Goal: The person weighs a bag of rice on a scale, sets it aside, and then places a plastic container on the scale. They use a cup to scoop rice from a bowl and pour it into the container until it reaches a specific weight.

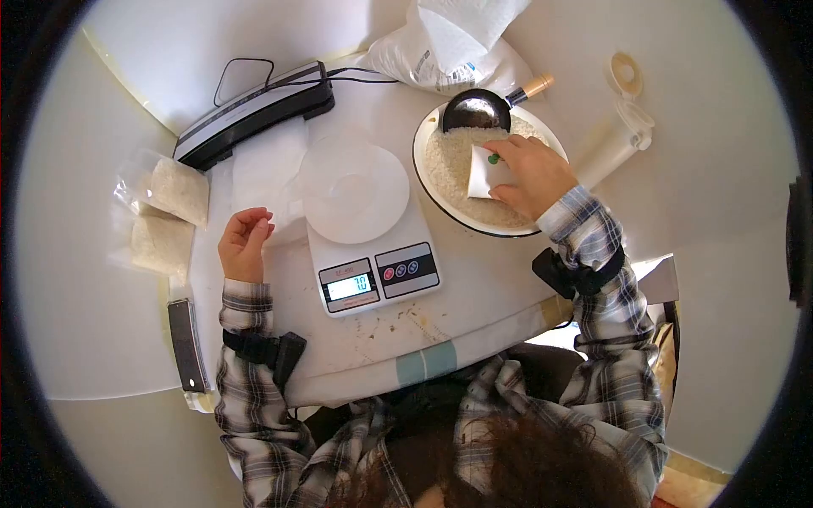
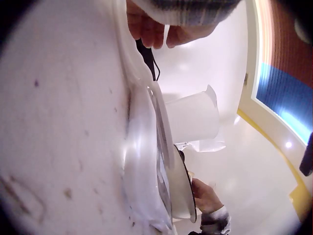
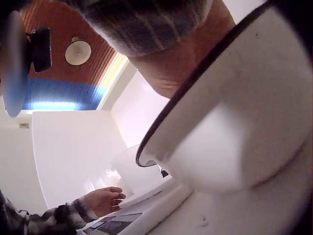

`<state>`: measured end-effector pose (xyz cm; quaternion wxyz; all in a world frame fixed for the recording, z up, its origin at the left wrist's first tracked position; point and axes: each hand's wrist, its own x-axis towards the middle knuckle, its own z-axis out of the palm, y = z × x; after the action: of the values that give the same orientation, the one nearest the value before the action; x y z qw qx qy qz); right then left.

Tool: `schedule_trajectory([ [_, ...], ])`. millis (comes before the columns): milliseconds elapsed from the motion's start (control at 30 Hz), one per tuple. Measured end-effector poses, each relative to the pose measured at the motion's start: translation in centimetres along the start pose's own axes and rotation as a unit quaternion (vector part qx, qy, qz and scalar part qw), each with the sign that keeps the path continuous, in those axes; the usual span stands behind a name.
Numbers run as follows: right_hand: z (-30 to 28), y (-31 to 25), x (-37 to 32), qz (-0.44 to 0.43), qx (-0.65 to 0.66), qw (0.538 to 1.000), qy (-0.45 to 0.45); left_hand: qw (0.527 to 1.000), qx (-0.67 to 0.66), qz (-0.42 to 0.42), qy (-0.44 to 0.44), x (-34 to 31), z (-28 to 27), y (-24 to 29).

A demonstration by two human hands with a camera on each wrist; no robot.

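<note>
My right hand (image 1: 538,173) pinches a white cup (image 1: 483,176) with a green mark, tilted against the rice (image 1: 453,165) in a dark-rimmed white bowl (image 1: 428,188). The bowl's side (image 3: 234,142) hides the fingers in the right wrist view. Left of the bowl, a translucent round container (image 1: 360,199) stands on a white scale (image 1: 318,254) whose display is lit. My left hand (image 1: 246,244) is beside the container, fingers loosely bent, holding nothing. Its fingers hang loose in the left wrist view, apart from the container (image 2: 193,117).
A ladle (image 1: 477,110) with a wooden handle lies in the bowl. Behind are a large white bag (image 1: 449,55) and a black-and-silver sealer (image 1: 254,114) with a cord. Filled clear bags (image 1: 163,241) are at the left; a pale tube-shaped container (image 1: 614,144) is at the right.
</note>
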<state>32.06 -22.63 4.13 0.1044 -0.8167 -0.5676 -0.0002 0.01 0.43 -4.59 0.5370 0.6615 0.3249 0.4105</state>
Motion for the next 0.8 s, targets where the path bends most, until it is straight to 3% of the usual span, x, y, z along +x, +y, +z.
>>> schedule_trajectory([
  [100, -0.1, 0.4, -0.2, 0.001, 0.051, 0.999, 0.019, 1.000, 0.008, 0.002, 0.001, 0.0, 0.0, 0.0],
  [167, 0.3, 0.8, -0.4, 0.014, 0.162, 0.983, 0.083, 1.000, 0.014, 0.000, -0.002, 0.0, -0.1, 0.0],
  [300, 1.4, 1.9, -1.0, 0.061, 0.267, 0.957, 0.091, 1.000, -0.002, -0.012, 0.003, 0.0, 0.1, 0.1],
  [400, 2.5, 2.6, -1.3, 0.051, 0.374, 0.920, 0.106, 1.000, 0.002, -0.009, 0.000, 0.1, 0.0, -0.1],
  [467, 2.6, 2.4, -1.6, 0.044, 0.532, 0.836, 0.129, 1.000, 0.000, -0.003, -0.002, 0.0, 0.1, 0.1],
  [567, 2.2, 2.5, -1.6, 0.006, 0.555, 0.813, 0.174, 1.000, 0.011, 0.008, -0.003, -0.1, 0.1, 0.1],
  [700, 1.0, 1.2, -1.5, 0.005, 0.566, 0.810, 0.153, 0.998, 0.053, -0.001, -0.014, -0.6, 0.7, 1.4],
  [800, -0.2, 0.2, -1.5, -0.006, 0.532, 0.832, 0.159, 0.998, 0.045, -0.042, -0.031, -1.4, 1.7, 2.6],
])
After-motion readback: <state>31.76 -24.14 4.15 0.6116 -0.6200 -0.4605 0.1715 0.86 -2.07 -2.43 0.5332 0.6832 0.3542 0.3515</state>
